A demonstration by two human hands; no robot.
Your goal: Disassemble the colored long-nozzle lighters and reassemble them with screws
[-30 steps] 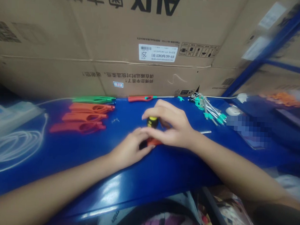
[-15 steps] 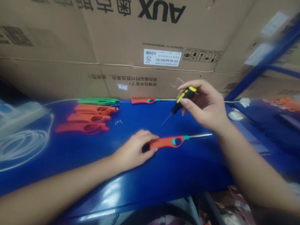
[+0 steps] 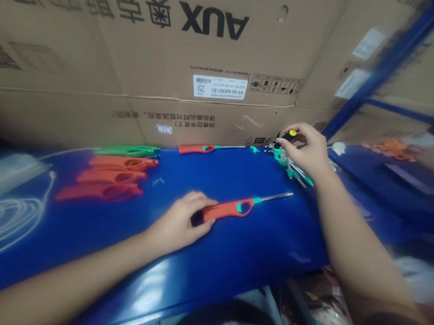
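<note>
My left hand [image 3: 180,223] is closed round the rear end of an orange gas lighter [image 3: 222,209], which lies on the blue table with its metal tube pointing right. Green parts show at the lighter's trigger and neck. Farther off, my right hand [image 3: 309,150] grips a black-and-yellow screwdriver [image 3: 289,135] by its handle; the shaft cannot be made out. Just under that hand lies a heap of green and metal lighter parts [image 3: 292,168]. Another orange lighter [image 3: 196,149] rests along the foot of the carton.
Several orange lighter shells [image 3: 102,191] and a green one [image 3: 127,151] lie at the left. A coiled white cable [image 3: 15,216] is at the left edge. The large carton [image 3: 134,77] walls off the back, and a blue metal post [image 3: 382,69] slants at the right.
My right hand has moved the screwdriver away from above the lighter, back and right to the heap of parts, now in sight. My left hand still holds the lighter. The view has shifted slightly.
</note>
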